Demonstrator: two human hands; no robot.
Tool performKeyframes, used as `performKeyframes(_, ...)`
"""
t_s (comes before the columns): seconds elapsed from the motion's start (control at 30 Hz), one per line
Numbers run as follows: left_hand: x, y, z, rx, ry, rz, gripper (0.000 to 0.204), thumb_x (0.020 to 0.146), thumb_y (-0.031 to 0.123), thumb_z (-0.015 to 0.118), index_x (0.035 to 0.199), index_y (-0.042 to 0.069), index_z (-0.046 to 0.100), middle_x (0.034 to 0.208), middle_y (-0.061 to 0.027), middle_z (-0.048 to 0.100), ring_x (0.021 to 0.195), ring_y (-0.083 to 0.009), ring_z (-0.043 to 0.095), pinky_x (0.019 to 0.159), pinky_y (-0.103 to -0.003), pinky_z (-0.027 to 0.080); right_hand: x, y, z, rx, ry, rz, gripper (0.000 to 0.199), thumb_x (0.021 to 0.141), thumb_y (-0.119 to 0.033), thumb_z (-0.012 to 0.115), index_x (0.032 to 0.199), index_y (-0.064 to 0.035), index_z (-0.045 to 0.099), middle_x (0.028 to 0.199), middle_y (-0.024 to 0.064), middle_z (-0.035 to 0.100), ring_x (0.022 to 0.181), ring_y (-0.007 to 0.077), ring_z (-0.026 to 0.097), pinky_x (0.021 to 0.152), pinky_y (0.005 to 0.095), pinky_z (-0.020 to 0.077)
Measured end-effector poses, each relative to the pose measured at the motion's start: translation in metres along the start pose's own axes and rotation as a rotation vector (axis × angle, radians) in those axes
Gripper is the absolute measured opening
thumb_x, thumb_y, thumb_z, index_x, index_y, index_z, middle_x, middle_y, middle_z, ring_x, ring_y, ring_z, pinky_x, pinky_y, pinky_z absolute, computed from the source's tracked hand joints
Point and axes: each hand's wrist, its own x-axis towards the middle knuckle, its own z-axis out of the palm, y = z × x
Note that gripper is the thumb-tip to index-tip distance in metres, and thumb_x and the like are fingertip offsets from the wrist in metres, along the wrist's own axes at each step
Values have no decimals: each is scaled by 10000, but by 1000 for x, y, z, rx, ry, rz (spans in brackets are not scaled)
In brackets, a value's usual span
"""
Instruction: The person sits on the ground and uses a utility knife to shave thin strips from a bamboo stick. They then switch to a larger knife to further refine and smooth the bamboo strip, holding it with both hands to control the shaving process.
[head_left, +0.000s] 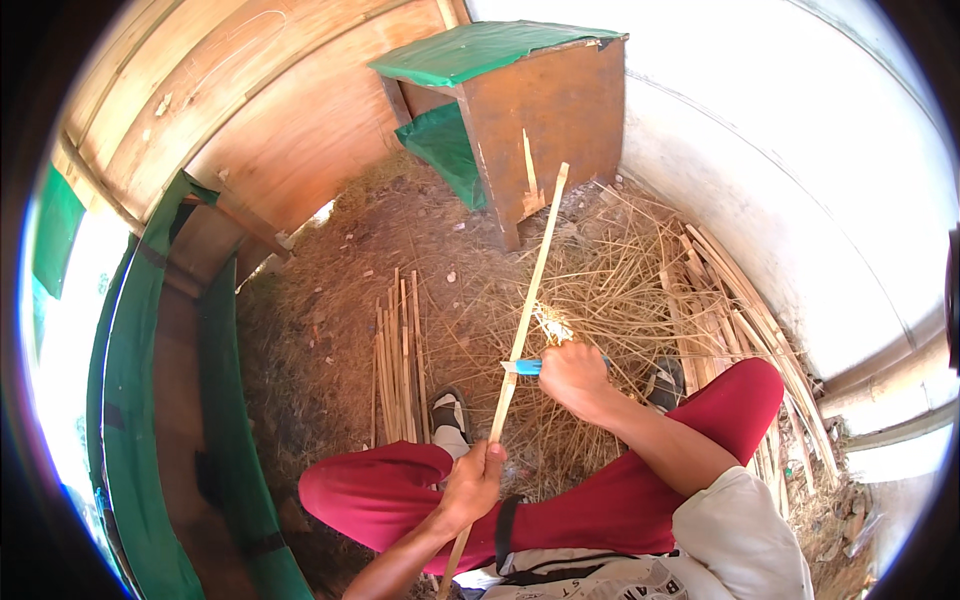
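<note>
A long pale strip of split bamboo or wood (535, 274) slants up and away from my lap. Its lower part is gripped by my left hand (472, 484), fingers wrapped round it. In my right hand (574, 380), closed in a fist, is a blue-handled knife (524, 367). The knife's blade lies across the strip, touching it or very close, above my left hand. Pale shavings (553, 322) show just beyond my right fist.
Several finished-looking strips (398, 345) lie on the dirt floor at left, and longer ones (765, 310) along the white wall at right. Thin shavings (610, 290) cover the ground between. A brown wooden stand with green covering (550, 110) stands ahead; a green-covered bench (140, 400) runs along the left.
</note>
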Motion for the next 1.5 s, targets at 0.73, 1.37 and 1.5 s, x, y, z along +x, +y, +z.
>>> performKeyframes(0.73,-65,5,-19,149,-133,-44,278,1024,222,464,913,-9,570,651,-227,564,622,-396,610,542,-453,444,64,75,41,-22,165,274,184,828,-143,599,837,-17,733,779,192,699,739,341,719,656,455,574)
performKeyframes(1.37,-125,-37,-94,-790,-259,-634,376,1046,354,441,957,15,579,555,6,371,438,-102,358,392,-274,282,67,156,30,-120,-208,594,232,808,-174,656,948,-1,721,938,157,706,898,297,709,753,403,559)
performKeyframes(1.5,-95,-46,-96,-1133,-466,-567,438,1050,399,393,1051,-5,562,574,43,316,416,-53,267,367,-225,205,55,118,-2,-227,-473,463,203,834,-227,663,921,-64,745,949,115,721,898,270,706,803,401,545)
